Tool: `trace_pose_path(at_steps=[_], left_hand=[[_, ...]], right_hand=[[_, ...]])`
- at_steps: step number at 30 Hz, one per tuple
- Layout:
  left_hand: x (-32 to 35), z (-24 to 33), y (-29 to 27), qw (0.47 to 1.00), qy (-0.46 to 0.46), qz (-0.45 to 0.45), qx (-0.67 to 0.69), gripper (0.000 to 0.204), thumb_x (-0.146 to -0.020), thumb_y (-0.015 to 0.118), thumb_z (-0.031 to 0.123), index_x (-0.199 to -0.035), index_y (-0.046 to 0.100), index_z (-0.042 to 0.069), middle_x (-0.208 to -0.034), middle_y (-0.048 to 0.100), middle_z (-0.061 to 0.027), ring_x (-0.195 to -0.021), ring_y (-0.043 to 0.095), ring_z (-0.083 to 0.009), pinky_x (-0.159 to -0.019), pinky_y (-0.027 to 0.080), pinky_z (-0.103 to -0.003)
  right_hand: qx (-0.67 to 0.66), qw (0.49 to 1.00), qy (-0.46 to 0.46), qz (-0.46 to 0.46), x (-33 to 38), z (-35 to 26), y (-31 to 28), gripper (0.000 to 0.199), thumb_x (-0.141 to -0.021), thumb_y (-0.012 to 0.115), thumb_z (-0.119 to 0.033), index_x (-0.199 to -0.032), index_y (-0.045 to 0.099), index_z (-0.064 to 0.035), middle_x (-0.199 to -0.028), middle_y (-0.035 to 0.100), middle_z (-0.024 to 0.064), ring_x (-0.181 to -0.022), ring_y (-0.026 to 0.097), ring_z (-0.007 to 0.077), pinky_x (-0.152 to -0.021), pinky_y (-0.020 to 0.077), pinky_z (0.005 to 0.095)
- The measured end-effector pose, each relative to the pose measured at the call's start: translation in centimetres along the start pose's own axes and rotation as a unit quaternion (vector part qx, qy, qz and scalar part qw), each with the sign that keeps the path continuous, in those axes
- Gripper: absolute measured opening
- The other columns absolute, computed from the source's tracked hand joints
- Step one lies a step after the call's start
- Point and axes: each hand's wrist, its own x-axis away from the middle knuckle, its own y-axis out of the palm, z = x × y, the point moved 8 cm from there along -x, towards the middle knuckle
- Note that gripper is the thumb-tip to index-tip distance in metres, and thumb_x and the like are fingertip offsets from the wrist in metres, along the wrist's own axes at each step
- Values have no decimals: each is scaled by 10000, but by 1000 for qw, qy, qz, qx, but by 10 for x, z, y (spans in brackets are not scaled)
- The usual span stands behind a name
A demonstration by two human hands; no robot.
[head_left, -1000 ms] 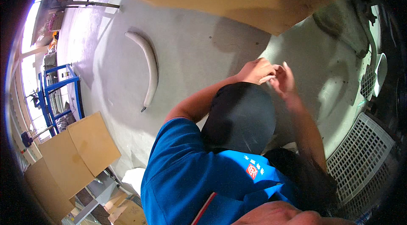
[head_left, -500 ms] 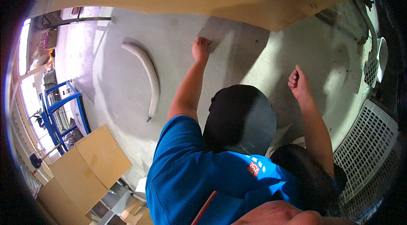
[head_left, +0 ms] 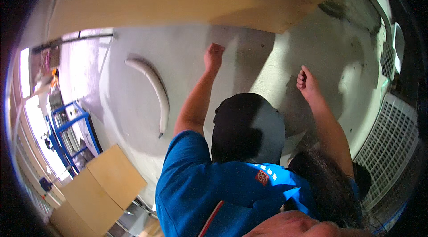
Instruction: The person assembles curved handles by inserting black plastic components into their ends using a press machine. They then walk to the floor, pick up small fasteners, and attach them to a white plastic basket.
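Left hand upper centre of frame, arm stretched out, fingers curled into loose fist, nothing visible in grip; knuckles against or just over pale grey floor, contact unclear. Right hand centre right, fingers also curled shut, holding nothing that shows. Hands well apart. Curved pale tube lies on floor left of left hand, near but apart. Dark cap between forearms. Blue shirt at bottom. Tan board across top. White grille at right edge. Cardboard boxes lower left.
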Motion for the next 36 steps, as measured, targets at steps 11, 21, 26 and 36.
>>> trace_pose_path(at_steps=[11,21,26,36], left_hand=[[12,108,121,968,157,-179,-79,266,-674,657,174,-898,576,56,-777,630,-111,-723,616,-252,-637,484,-350],[10,122,132,935,216,-183,-216,250,-741,567,280,-784,613,38,-819,612,-174,-787,585,-345,-679,465,-431],[-2,124,139,910,243,-215,-258,243,-742,580,273,-746,614,32,-790,609,-182,-771,583,-359,-650,458,-439],[93,172,175,793,-136,-559,202,135,-820,581,158,-798,565,26,-718,573,-19,-604,526,-82,-593,451,-210]], right_hand=[[-3,999,-16,35,14,2,-17,260,-841,527,-316,-678,445,-130,-553,402,-33,-452,373,84,-403,290,232],[5,997,-34,65,5,5,-45,253,-827,538,-302,-680,468,-108,-559,427,-16,-446,384,97,-397,316,238],[1,999,-21,46,3,4,-31,258,-830,522,-309,-667,467,-116,-554,414,-17,-440,379,98,-395,319,241],[283,949,-97,98,41,-152,-108,247,-857,504,-315,-684,460,-144,-593,366,-55,-523,325,66,-480,287,229]])
